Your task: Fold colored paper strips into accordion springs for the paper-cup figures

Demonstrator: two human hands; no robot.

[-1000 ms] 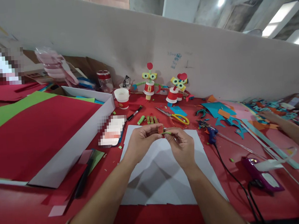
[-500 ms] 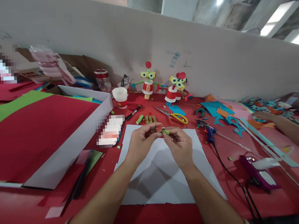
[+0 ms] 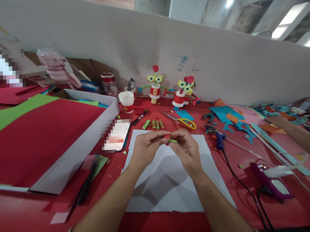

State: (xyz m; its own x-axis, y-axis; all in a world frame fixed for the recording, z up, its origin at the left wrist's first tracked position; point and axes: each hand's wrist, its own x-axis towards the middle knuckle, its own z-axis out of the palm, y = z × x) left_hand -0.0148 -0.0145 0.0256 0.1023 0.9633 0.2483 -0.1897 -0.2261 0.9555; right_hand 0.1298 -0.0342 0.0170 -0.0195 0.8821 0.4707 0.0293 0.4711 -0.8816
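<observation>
My left hand (image 3: 147, 147) and my right hand (image 3: 185, 148) meet over the upper part of a white paper sheet (image 3: 166, 184). Between their fingertips is a small red and green folded paper strip (image 3: 172, 140); both hands pinch it, and the fingers cover much of it. Just beyond the sheet lie several folded green and dark paper springs (image 3: 158, 124). Scissors with yellow handles (image 3: 187, 123) rest behind my right hand. A blue glue gun (image 3: 220, 140) is to the right of the sheet, its black cord running toward me.
On the left stands a white box (image 3: 93, 133) under red and green paper. A phone (image 3: 117, 135), a marker (image 3: 139, 117) and stacked paper cups (image 3: 126, 102) are near it. Paper-cup figures (image 3: 154, 90) stand by the wall. Another person's hand (image 3: 276, 121) touches paper scraps at right, beyond a purple power strip (image 3: 271, 182).
The small paper piece has turned slightly between my fingertips, and my right fingers have shifted on it. The whole view has moved a little.
</observation>
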